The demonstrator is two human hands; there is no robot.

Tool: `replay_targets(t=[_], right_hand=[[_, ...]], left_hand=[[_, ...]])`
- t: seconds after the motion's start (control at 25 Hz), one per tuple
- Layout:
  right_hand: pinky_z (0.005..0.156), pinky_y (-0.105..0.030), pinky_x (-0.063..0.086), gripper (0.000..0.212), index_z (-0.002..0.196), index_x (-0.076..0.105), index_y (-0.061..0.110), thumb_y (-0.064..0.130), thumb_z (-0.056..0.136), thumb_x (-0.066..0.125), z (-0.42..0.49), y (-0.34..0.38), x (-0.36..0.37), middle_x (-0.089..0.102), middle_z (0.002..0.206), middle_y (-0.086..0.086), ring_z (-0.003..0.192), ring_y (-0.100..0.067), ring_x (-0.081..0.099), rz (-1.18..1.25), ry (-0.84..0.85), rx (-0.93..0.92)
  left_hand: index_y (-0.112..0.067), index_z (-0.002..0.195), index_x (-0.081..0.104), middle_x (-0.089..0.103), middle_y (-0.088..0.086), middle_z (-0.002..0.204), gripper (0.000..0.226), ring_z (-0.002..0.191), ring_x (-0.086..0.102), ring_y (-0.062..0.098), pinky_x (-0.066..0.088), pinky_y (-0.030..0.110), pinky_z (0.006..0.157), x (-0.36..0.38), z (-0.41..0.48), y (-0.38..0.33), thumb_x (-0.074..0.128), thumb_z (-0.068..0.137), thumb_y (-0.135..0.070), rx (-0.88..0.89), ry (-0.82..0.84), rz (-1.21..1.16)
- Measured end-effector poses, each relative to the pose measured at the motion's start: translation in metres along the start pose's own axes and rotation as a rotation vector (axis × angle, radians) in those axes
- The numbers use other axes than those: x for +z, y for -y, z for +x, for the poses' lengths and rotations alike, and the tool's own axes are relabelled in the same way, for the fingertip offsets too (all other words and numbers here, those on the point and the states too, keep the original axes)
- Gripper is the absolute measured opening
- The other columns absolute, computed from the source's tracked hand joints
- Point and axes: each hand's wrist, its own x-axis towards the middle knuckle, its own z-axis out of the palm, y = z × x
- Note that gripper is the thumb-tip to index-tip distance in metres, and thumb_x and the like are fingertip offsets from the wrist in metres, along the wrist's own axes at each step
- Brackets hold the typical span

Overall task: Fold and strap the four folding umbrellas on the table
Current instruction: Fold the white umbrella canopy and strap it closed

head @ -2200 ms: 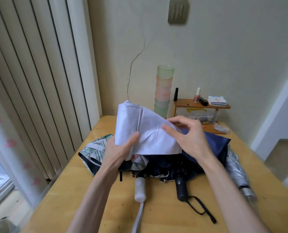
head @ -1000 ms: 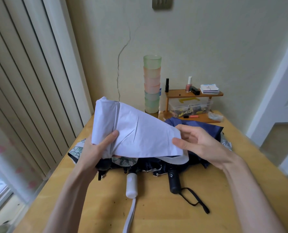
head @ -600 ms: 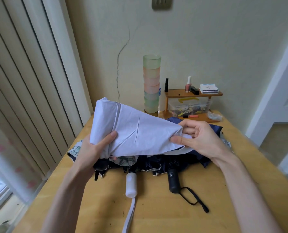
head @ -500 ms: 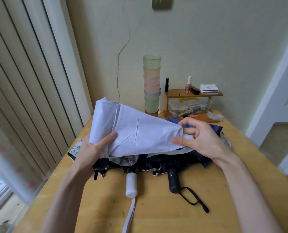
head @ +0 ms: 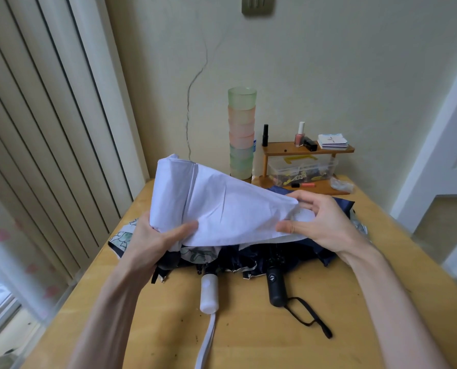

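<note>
I hold a pale lilac umbrella (head: 222,206) tilted above the wooden table (head: 248,336). My left hand (head: 152,243) grips its gathered canopy near the dark handle end. My right hand (head: 320,222) pinches the loose canopy edge at the right. Beneath it lie a floral umbrella with a white handle (head: 209,291) and white strap, and a navy umbrella with a black handle (head: 275,287) and black wrist loop. A silver umbrella (head: 360,227) peeks out behind my right wrist, mostly hidden.
A tall stack of pastel cups (head: 242,134) stands at the table's back. A small wooden shelf (head: 307,150) beside it carries nail polish, cards and a clear box. Vertical blinds (head: 49,129) hang to the left. A white door frame stands on the right.
My right hand has gone from reaching under the canopy edge to pinching the fabric at its right end. The left hand keeps its grip and the umbrella stays raised.
</note>
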Motion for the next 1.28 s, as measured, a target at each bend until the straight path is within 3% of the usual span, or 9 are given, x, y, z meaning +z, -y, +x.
replay_targets(t=[0.2,0.36,0.48,0.64,0.84,1.0,1.08,1.16,1.28], right_hand=[[0.066,-0.022,0.051,0.024,0.082,0.078,0.012,0.035,0.077,0.082,-0.003,0.002,0.0,0.071,0.078,-0.004,0.076,-0.012,0.061,0.173,-0.083,0.042],[0.072,-0.025,0.049,0.021,0.082,0.076,0.017,0.038,0.088,0.078,-0.002,0.003,0.0,0.068,0.078,0.002,0.072,-0.009,0.058,0.097,-0.115,0.042],[0.086,-0.027,0.047,0.021,0.086,0.07,0.018,0.034,0.101,0.069,0.0,0.0,0.004,0.066,0.083,0.004,0.086,-0.009,0.061,0.05,-0.119,-0.015],[0.085,-0.019,0.052,0.017,0.102,0.076,0.017,0.033,0.099,0.072,0.004,0.004,0.014,0.078,0.097,-0.001,0.093,-0.011,0.07,0.089,-0.143,0.008],[0.076,-0.003,0.047,0.004,0.097,0.079,0.027,0.023,0.096,0.078,0.006,0.0,0.01,0.079,0.095,0.017,0.09,0.011,0.067,0.08,-0.251,0.038],[0.1,-0.026,0.045,0.04,0.128,0.066,0.028,0.028,0.091,0.082,0.012,-0.008,0.026,0.066,0.126,0.015,0.121,-0.005,0.058,-0.168,-0.463,0.045],[0.098,-0.028,0.045,0.039,0.124,0.064,0.022,0.024,0.089,0.081,0.009,0.001,0.051,0.059,0.122,0.005,0.114,-0.008,0.055,-0.281,-0.655,-0.157],[0.083,-0.019,0.046,0.024,0.111,0.065,0.019,0.019,0.091,0.079,0.001,0.018,0.087,0.06,0.104,0.003,0.094,-0.005,0.059,-0.204,-0.517,-0.335],[0.077,-0.016,0.047,0.029,0.113,0.065,0.027,0.033,0.089,0.081,-0.009,0.028,0.132,0.063,0.102,0.01,0.091,-0.011,0.064,-0.101,-0.149,-0.296]], left_hand=[[-0.015,0.125,0.067,0.079,0.01,0.113,0.057,0.104,0.076,0.035,0.06,0.057,0.093,-0.009,-0.002,-0.007,0.092,0.074,-0.014,0.004,-0.001,-0.073],[-0.012,0.127,0.065,0.079,0.01,0.115,0.046,0.105,0.077,0.034,0.06,0.051,0.092,-0.005,-0.003,-0.011,0.08,0.084,-0.008,0.007,0.017,-0.099],[-0.01,0.129,0.064,0.079,0.01,0.116,0.051,0.106,0.076,0.032,0.063,0.045,0.088,-0.003,-0.004,-0.009,0.082,0.081,-0.01,-0.012,0.044,-0.13],[-0.01,0.127,0.065,0.08,0.007,0.113,0.062,0.106,0.077,0.028,0.06,0.044,0.09,0.004,-0.003,-0.006,0.093,0.071,-0.015,0.003,0.023,-0.102],[-0.015,0.123,0.069,0.08,0.004,0.11,0.051,0.102,0.078,0.025,0.062,0.046,0.09,0.017,0.0,0.0,0.091,0.079,-0.029,0.031,-0.116,-0.015],[-0.021,0.128,0.066,0.078,-0.001,0.115,0.055,0.104,0.076,0.02,0.063,0.04,0.085,0.036,0.004,0.007,0.092,0.08,-0.031,0.053,-0.283,-0.016],[-0.022,0.131,0.064,0.077,-0.003,0.117,0.057,0.106,0.075,0.018,0.063,0.04,0.087,0.045,0.003,0.006,0.09,0.082,-0.033,0.078,-0.356,-0.061],[-0.021,0.135,0.061,0.076,-0.001,0.122,0.059,0.111,0.074,0.02,0.061,0.042,0.092,0.051,0.002,0.005,0.086,0.085,-0.04,0.108,-0.358,-0.127],[-0.014,0.15,0.05,0.066,0.014,0.141,0.078,0.13,0.065,0.033,0.049,0.055,0.111,0.055,0.006,0.004,0.073,0.09,-0.06,0.027,-0.151,-0.445]])
